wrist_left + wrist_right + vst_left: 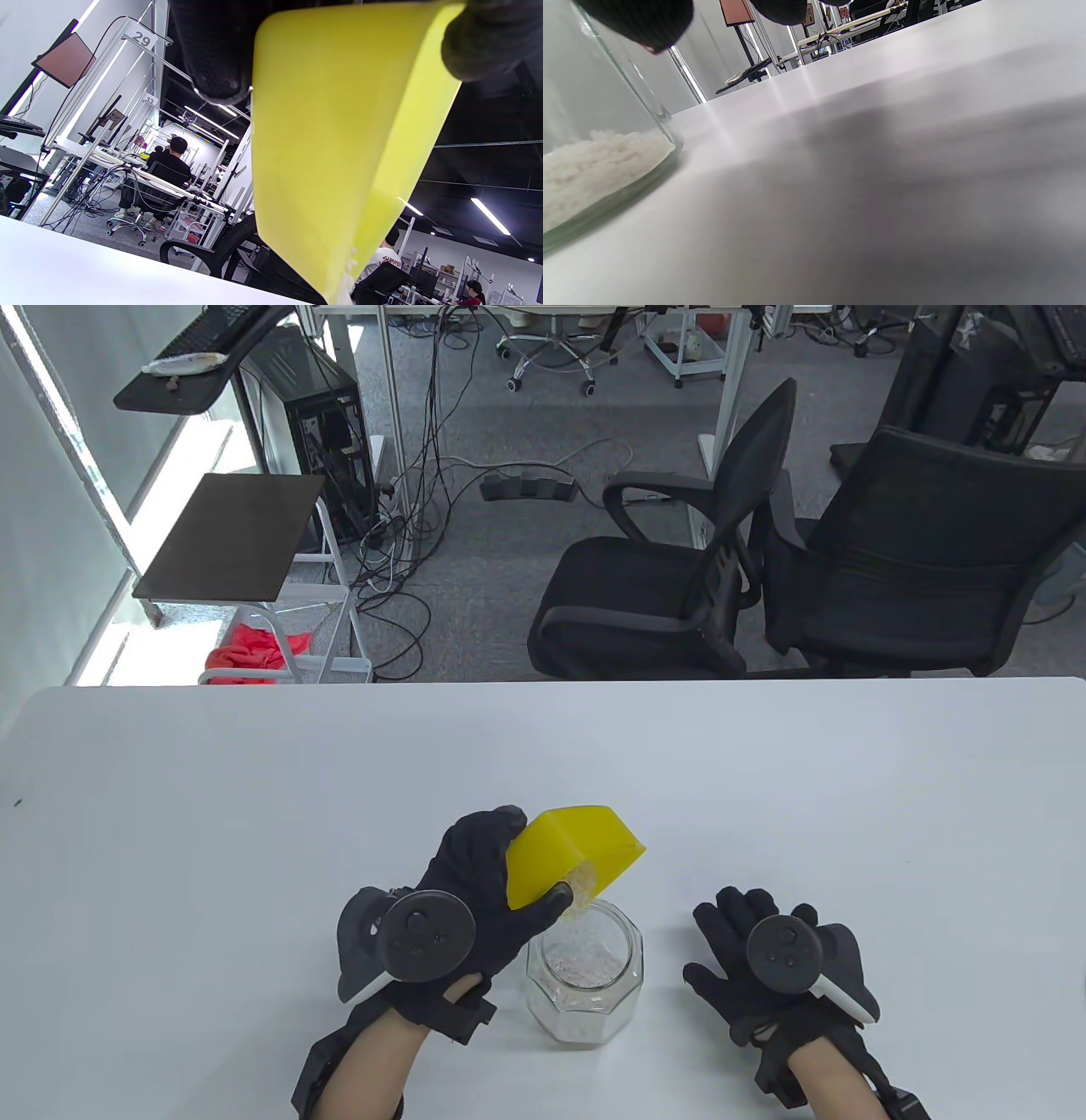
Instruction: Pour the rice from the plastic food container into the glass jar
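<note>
My left hand (pixel 501 869) grips a yellow plastic container (pixel 573 848) and holds it tilted over the mouth of a clear glass jar (pixel 585 976) near the table's front edge. White rice (pixel 581 891) spills from the container's low corner into the jar, which holds a layer of rice at its bottom (pixel 594 165). The container's yellow underside (pixel 339 140) fills the left wrist view, held between my fingers (pixel 216 51). My right hand (pixel 747 950) rests flat on the table to the right of the jar, fingers spread, holding nothing.
The white table (pixel 254 814) stretches wide on both sides and behind the jar. Beyond its far edge stand two black office chairs (pixel 679 585), a small side shelf (pixel 229 534) and cables on the floor.
</note>
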Available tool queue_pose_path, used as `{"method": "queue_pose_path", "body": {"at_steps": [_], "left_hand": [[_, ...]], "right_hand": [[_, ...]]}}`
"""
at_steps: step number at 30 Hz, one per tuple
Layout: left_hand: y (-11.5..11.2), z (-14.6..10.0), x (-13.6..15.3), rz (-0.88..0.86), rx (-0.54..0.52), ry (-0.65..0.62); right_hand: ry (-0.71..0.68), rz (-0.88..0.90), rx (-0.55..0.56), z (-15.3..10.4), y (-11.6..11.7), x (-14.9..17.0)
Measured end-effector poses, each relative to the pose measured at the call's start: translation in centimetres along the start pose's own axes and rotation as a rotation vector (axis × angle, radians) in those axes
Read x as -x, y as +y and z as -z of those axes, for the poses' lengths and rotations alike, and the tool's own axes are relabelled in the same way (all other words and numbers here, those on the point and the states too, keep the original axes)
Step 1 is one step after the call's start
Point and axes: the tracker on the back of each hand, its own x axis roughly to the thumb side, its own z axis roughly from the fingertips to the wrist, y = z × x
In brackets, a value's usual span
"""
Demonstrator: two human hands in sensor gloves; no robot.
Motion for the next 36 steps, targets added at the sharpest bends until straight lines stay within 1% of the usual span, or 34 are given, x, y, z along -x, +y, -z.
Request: {"method": "queue_pose_path", "body": {"at_steps": [10,19,33,36], "left_hand": [[-0.11,0.03,-0.41,0.037,0.021,-0.043],[-0.19,0.06,-0.62,0.005,0.028,-0.094],[-0.04,0.03,-0.83,0.027,0.044,-0.15],[0.12,0.03,-0.91,-0.01,0.04,-0.182]], "right_hand": [[0.001,0.001,0.001,-0.01,-0.02,0.02],[0.001,0.001,0.001,-0.01,-0.02,0.01],[0.002,0.004,-0.001,-0.02,-0.02,0.04],[0.004,0.005,-0.002,-0.02,-0.01,0.06]]}}
